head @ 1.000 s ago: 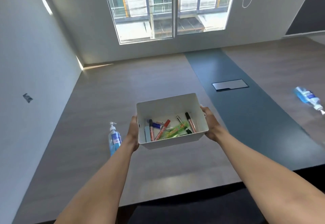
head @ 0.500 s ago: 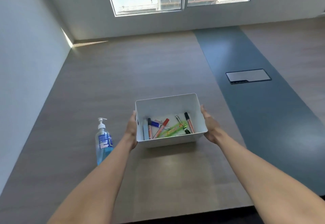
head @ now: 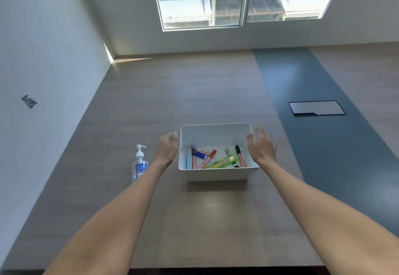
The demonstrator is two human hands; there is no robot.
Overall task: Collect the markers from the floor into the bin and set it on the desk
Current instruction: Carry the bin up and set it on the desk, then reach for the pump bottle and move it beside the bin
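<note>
The bin (head: 218, 172), markers (head: 216, 159) inside, rests on the desk (head: 205, 220) between the left hand (head: 166, 149) and right hand (head: 262, 146), both open-fingered, empty, equally near its short walls.

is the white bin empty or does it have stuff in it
Not empty. The white bin stands upright on the desk, and several markers lie loose across its bottom, covering only the floor of it.

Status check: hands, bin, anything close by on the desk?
Left hand and right hand open, off the white plastic bin. Bin on the wooden desk, assorted markers inside. Clear pump bottle stands left, apart.
</note>
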